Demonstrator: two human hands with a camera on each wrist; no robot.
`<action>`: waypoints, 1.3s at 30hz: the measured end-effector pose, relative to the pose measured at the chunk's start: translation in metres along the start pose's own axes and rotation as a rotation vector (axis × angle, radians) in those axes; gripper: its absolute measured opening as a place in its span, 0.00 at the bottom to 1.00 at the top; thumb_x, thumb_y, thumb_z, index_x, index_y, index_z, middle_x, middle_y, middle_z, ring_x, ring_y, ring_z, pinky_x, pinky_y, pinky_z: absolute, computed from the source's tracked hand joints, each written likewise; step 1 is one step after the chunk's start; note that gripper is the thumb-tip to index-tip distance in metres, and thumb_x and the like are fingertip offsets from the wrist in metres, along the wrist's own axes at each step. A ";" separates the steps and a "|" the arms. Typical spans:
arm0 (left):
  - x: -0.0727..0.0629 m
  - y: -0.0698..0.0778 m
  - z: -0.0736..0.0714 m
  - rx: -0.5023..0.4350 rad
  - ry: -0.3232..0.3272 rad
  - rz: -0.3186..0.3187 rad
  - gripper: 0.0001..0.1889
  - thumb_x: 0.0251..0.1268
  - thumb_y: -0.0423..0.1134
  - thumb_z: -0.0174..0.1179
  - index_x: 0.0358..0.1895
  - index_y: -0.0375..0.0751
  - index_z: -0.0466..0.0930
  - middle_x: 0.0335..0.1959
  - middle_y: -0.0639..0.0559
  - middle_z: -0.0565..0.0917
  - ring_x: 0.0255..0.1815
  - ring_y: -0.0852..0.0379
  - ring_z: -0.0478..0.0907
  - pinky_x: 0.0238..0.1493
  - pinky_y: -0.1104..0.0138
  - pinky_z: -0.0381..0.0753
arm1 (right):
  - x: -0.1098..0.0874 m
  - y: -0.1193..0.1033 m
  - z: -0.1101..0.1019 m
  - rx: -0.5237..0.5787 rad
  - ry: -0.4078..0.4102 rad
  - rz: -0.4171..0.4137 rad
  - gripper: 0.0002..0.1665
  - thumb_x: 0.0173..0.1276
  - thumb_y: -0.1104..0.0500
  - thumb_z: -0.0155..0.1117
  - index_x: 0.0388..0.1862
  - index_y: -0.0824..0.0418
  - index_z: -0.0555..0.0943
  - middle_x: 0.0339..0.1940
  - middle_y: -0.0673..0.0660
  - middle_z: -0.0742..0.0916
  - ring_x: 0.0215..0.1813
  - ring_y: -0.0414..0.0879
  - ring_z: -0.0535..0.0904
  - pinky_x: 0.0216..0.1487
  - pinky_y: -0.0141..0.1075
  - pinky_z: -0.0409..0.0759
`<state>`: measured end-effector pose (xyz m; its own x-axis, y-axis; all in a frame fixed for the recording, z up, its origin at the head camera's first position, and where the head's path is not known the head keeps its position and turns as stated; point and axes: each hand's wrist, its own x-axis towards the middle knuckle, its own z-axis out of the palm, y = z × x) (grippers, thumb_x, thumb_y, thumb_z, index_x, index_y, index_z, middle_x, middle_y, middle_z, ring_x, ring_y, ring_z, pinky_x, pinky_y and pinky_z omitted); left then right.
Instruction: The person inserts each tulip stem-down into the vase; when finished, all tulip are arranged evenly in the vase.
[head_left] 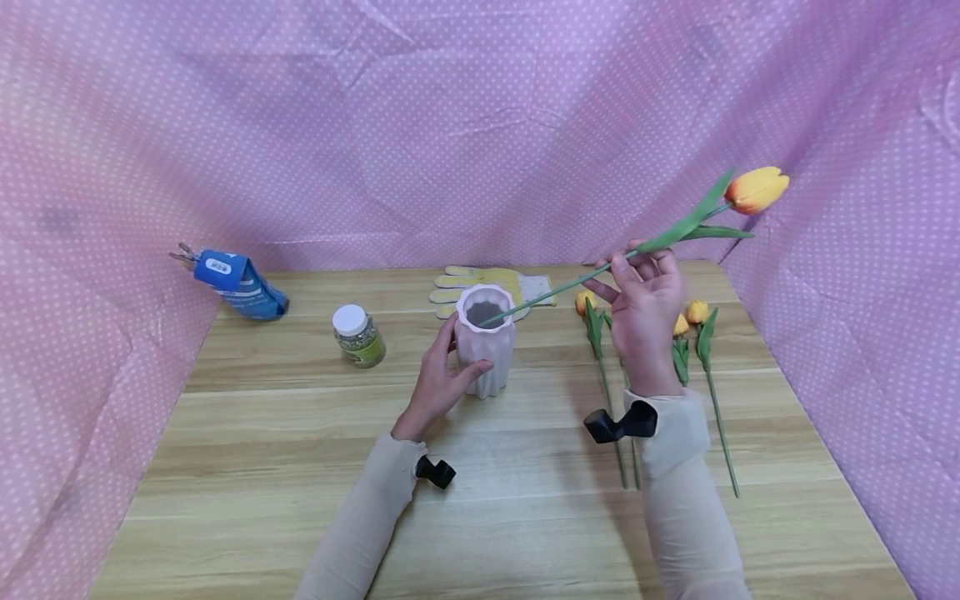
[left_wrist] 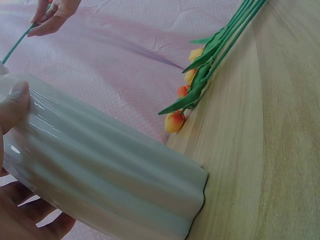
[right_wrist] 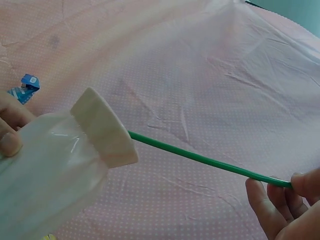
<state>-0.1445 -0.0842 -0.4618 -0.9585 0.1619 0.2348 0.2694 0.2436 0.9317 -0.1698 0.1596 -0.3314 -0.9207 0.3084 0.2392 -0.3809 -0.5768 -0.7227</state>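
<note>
A pale, ribbed vase point(head_left: 486, 362) stands upright on the wooden table, and my left hand point(head_left: 437, 382) grips it from the left side. Thumb and fingers lie around its wall. My right hand point(head_left: 649, 325), raised to the right of the vase, pinches the green stem of an artificial tulip point(head_left: 756, 190) with a yellow-orange bloom. The stem slants down to the left, its lower end inside the vase mouth. In the right wrist view the stem point(right_wrist: 195, 156) passes behind the vase rim point(right_wrist: 107, 132), which hides its end. Something grey shows inside the vase.
Several more tulips point(head_left: 716, 408) lie on the table, partly behind my right arm. A yellow and white glove point(head_left: 536, 288) lies behind the vase. To the left stand a white-lidded jar point(head_left: 360, 337) and a clipped blue bag point(head_left: 251, 287). Pink dotted cloth point(head_left: 480, 125) surrounds the table.
</note>
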 end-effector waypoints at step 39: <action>-0.001 -0.001 0.000 0.016 0.003 -0.024 0.45 0.63 0.41 0.70 0.80 0.48 0.53 0.75 0.46 0.69 0.72 0.43 0.71 0.72 0.47 0.71 | 0.001 0.055 0.039 -0.579 -0.387 0.068 0.16 0.67 0.75 0.63 0.53 0.77 0.74 0.32 0.46 0.84 0.36 0.35 0.84 0.41 0.29 0.87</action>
<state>-0.1440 -0.0843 -0.4626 -0.9649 0.1526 0.2136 0.2480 0.2625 0.9325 -0.1952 0.0992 -0.3455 -0.9460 -0.0673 0.3172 -0.3138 -0.0566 -0.9478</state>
